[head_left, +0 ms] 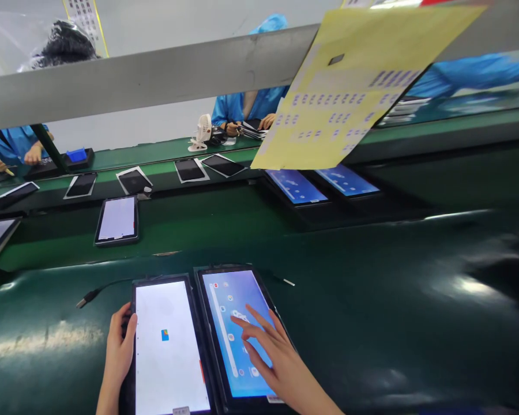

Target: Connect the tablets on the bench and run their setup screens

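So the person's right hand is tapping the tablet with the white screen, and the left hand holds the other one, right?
Not quite. In the head view, the right hand taps the blue-screen tablet; the left hand holds the white-screen tablet.

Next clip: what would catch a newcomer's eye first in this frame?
Two lit tablets side by side at the near edge of the green mat: the white-screen tablet, gripped at its left edge by the left hand, and the blue-screen tablet, which the right hand touches with spread fingers. Overhead at upper right hangs a yellow label sheet, with more tablets lined up behind.
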